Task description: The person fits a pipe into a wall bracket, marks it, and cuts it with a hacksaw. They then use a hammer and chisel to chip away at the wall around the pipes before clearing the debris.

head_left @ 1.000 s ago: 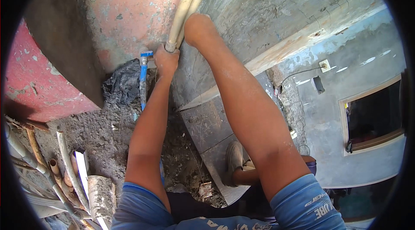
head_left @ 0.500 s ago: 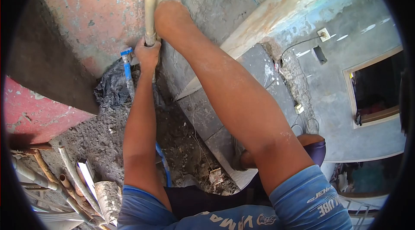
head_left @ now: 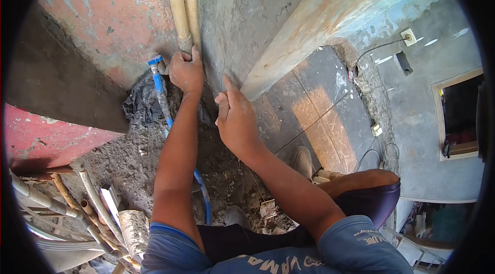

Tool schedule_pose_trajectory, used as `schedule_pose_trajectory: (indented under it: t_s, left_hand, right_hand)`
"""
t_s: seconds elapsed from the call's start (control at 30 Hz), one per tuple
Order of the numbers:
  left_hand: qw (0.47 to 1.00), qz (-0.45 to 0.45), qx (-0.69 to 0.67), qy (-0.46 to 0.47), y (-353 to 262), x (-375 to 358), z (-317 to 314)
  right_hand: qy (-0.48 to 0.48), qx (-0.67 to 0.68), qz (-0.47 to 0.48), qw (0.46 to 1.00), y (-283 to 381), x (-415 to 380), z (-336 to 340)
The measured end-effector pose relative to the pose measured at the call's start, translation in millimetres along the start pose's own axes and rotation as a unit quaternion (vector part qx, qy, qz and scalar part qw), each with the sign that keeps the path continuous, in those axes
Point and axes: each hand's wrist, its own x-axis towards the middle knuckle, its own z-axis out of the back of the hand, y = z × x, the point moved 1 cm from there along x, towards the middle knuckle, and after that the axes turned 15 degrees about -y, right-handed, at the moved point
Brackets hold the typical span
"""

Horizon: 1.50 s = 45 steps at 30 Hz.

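Observation:
Two pale pipes (head_left: 179, 3) run down the wall corner at the top. My left hand (head_left: 186, 72) is wrapped round the lower end of a pipe, just below its joint. Lower and to the right, my right hand (head_left: 236, 118) is closed, its index finger extended beside the grey wall; a thin wire or string shows at its fingertips. Just left of my left hand stands a blue-handled valve (head_left: 154, 60) on a blue-and-grey pipe (head_left: 161, 93), with crumpled black plastic (head_left: 140, 100) behind it.
Loose pipes and sticks (head_left: 93, 196) lie at the lower left, near a pink wall (head_left: 46, 137). Grey floor tiles (head_left: 314, 114) and a shoe (head_left: 303, 160) are on the right. A power socket (head_left: 408, 37) and a window frame (head_left: 438, 114) are beyond.
My right hand has come down from the upper pipes to beside the wall's lower part. My left hand stays at the pipe, and the view has shifted slightly.

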Motion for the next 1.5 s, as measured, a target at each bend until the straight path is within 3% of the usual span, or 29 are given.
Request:
schedule_pose_trajectory:
  t_s: [0.07,0.13,0.17,0.2,0.23,0.27,0.33,0.4,0.47,0.5,0.57,0.6,0.7,0.8,0.93,0.97,1.0,1.03,1.13,1.2,1.27,1.4,1.5]
  left_hand:
    - [1.000,0.021,0.004,-0.005,-7.2,1.4,0.5]
    - [0.979,0.188,-0.060,0.059,-5.5,-2.1,-5.3]
    - [0.979,0.187,-0.057,0.050,-7.6,-4.2,-8.3]
    - [0.917,0.345,-0.195,0.043,-9.5,-7.5,-11.4]
    - [0.811,0.484,-0.328,0.035,-12.1,-9.3,-15.4]
    - [0.813,0.479,-0.329,0.027,-14.3,-7.9,-17.0]
    - [0.734,0.585,-0.343,0.034,-19.9,-6.9,-17.6]
    - [0.742,0.579,-0.337,0.027,-26.2,-7.0,-15.9]
    - [0.707,0.638,-0.302,0.051,-28.2,-10.8,-10.9]
    - [0.710,0.635,-0.303,0.045,-23.0,-14.1,-7.9]
    - [0.749,0.603,-0.230,0.148,-5.2,-25.6,-5.5]
    - [0.753,0.600,-0.229,0.144,0.1,-29.6,-5.2]
    - [0.681,0.635,-0.331,0.153,13.5,-38.9,-3.8]
    - [0.667,0.643,-0.344,0.154,20.9,-42.5,-9.6]
    - [0.718,0.614,-0.256,0.206,27.7,-49.4,-13.8]
    - [0.891,0.419,-0.113,0.134,27.3,-49.4,-10.2]
    - [0.981,0.184,0.041,0.050,21.6,-46.8,-4.8]
    - [0.997,0.073,-0.031,0.023,14.9,-38.8,1.6]
    - [0.995,0.030,-0.083,0.038,-2.7,-15.0,5.8]
    - [0.992,0.052,-0.109,0.047,14.5,0.2,-7.8]
    - [0.968,0.118,-0.053,0.216,17.0,12.9,-13.8]
    - [0.959,0.114,0.061,0.254,13.7,25.0,-21.4]
    - [0.960,0.112,0.049,0.254,18.9,29.2,-24.2]
  right_hand:
    - [0.008,-0.020,0.006,1.000,3.3,2.1,1.4]
    - [0.022,-0.038,0.017,0.999,11.2,7.7,3.2]
    - [0.013,-0.023,0.002,1.000,14.0,10.8,3.6]
    - [0.004,-0.008,-0.014,1.000,15.6,12.6,4.0]
    - [0.007,-0.001,-0.009,1.000,15.4,13.9,4.7]
    - [-0.010,0.022,0.008,1.000,13.8,14.5,5.9]
    - [-0.025,0.052,0.029,0.998,7.4,14.4,6.2]
    - [0.009,0.038,0.021,0.999,-0.6,13.9,5.1]
    - [0.026,0.039,0.007,0.999,-1.6,14.2,6.0]
    - [0.043,0.034,-0.011,0.998,-1.9,14.9,6.1]
    - [0.072,0.032,-0.034,0.996,1.0,18.8,9.8]
    - [0.099,0.024,-0.059,0.993,2.1,20.6,10.8]
    - [0.116,0.006,-0.059,0.991,3.9,22.9,11.5]
    - [0.116,0.009,-0.068,0.991,4.3,23.4,11.2]
    - [0.107,0.003,-0.057,0.993,4.1,22.9,11.0]
    - [0.116,-0.006,-0.058,0.992,6.1,24.9,12.5]
    - [0.124,-0.014,-0.059,0.990,7.7,26.1,13.3]
    - [0.123,-0.017,-0.059,0.990,7.4,26.2,12.9]
    - [0.105,-0.014,-0.037,0.994,7.8,27.3,11.9]
    - [0.107,-0.011,-0.044,0.993,10.1,28.3,12.7]
    - [0.105,-0.016,-0.038,0.994,10.0,27.7,11.4]
    - [0.108,-0.031,-0.038,0.993,7.3,26.8,6.3]
    - [0.105,-0.043,-0.030,0.993,5.2,25.9,4.5]
